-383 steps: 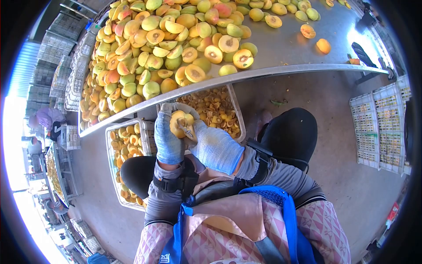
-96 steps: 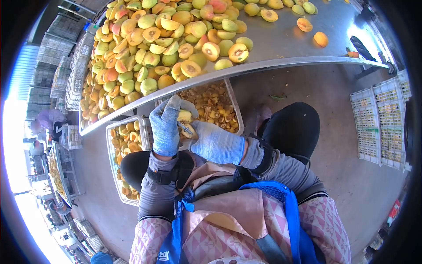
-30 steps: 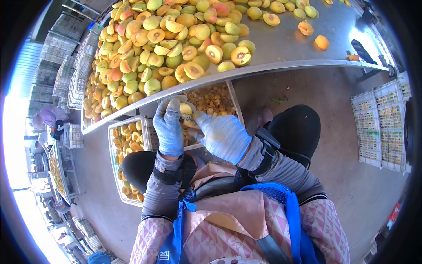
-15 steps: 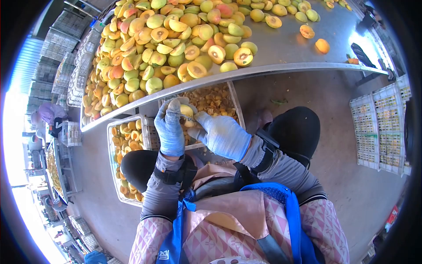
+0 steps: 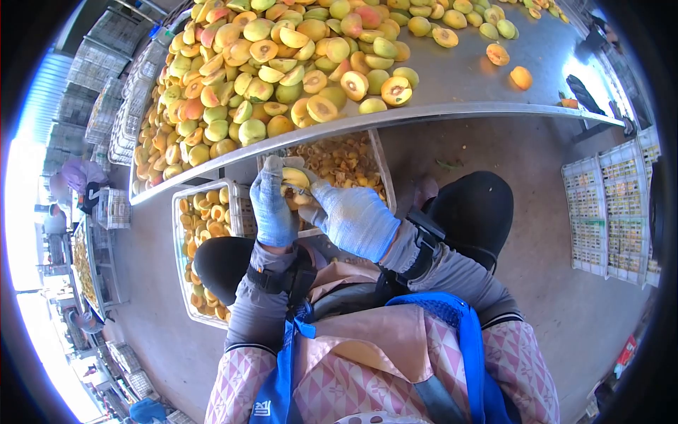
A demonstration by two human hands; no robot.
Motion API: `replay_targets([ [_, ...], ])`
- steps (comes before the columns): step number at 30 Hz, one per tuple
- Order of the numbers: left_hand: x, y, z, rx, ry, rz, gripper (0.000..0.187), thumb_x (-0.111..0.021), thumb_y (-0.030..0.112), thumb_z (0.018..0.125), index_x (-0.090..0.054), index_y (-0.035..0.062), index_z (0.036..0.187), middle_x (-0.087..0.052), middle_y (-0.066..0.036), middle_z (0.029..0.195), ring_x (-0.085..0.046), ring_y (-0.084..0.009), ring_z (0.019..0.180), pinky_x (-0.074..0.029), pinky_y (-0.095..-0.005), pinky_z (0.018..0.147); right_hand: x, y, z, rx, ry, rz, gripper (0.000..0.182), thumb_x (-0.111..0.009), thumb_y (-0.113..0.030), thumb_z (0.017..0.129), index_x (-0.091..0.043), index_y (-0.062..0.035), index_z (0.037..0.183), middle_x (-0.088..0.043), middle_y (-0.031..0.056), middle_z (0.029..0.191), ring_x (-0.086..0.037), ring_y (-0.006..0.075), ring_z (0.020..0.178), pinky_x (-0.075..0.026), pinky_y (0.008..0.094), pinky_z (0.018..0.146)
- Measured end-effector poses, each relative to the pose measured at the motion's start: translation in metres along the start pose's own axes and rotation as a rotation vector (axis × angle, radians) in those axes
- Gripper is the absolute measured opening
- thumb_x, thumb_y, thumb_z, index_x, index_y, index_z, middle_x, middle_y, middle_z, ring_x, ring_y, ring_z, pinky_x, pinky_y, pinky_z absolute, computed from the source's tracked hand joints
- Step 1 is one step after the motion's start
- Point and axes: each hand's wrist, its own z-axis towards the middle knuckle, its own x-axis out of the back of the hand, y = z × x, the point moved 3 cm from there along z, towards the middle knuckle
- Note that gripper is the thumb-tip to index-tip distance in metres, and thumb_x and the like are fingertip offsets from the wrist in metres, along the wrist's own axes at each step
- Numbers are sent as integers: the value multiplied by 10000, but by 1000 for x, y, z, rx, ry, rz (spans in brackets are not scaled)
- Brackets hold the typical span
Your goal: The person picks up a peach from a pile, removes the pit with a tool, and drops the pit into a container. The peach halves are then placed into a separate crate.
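Observation:
My left hand (image 5: 274, 205), in a pale blue-grey glove, is closed around a yellow peach half (image 5: 295, 178), held up below the table edge. Close against it on the right, my gloved right hand (image 5: 359, 219) is closed on a small metal tool (image 5: 305, 191), whose tip meets the fruit; the glove hides most of the tool. Beneath both hands sits a crate (image 5: 383, 169) of brownish pits and scraps. Left of my knee, a white crate (image 5: 185, 300) holds orange peach halves.
A metal table (image 5: 452, 74) in front carries a large heap of cut peaches (image 5: 247, 85), with a few loose halves to the right. Stacked white crates (image 5: 607, 212) stand at right, more (image 5: 99, 67) at far left. Another person (image 5: 79, 177) bends near a crate at left.
The peach half has turned slightly in my left hand, and my right hand has shifted a little left toward it. The view has moved slightly.

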Motion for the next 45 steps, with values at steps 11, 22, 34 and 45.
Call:
replay_targets([
  [11,43,36,7,54,99,-59,583,-400,526,1011,-616,-6,1114,-696,-143,937,-673,-185,857,-561,-300,738,-15,16,13,-91,-117,704,331,-556,-286,999,-619,11,1129,-615,27,806,-540,102,719,-459,281,667],
  [22,419,85,-33,-36,443,1079,257,-600,233,924,-686,20,1039,-676,-78,904,-644,-164,826,-523,-302,735,-26,28,5,-61,-88,-134,413,-617,-344,906,-595,-29,1173,-680,202,801,-670,385,727,-522,478,652],
  [34,12,43,123,-193,-118,1358,433,-651,394,856,-676,71,1144,-681,-143,1066,-651,-302,954,-492,-390,854,-7,29,14,-111,72,-54,458,-688,-333,860,-543,22,1113,-649,221,707,-657,409,679,-525,481,606],
  [45,-15,-15,137,-249,-102,1076,366,-794,149,762,-634,26,1068,-685,-88,874,-649,-181,760,-519,-300,694,28,55,17,-33,466,208,333,-611,-256,923,-535,-20,1145,-666,194,774,-647,401,681,-522,467,605],
])
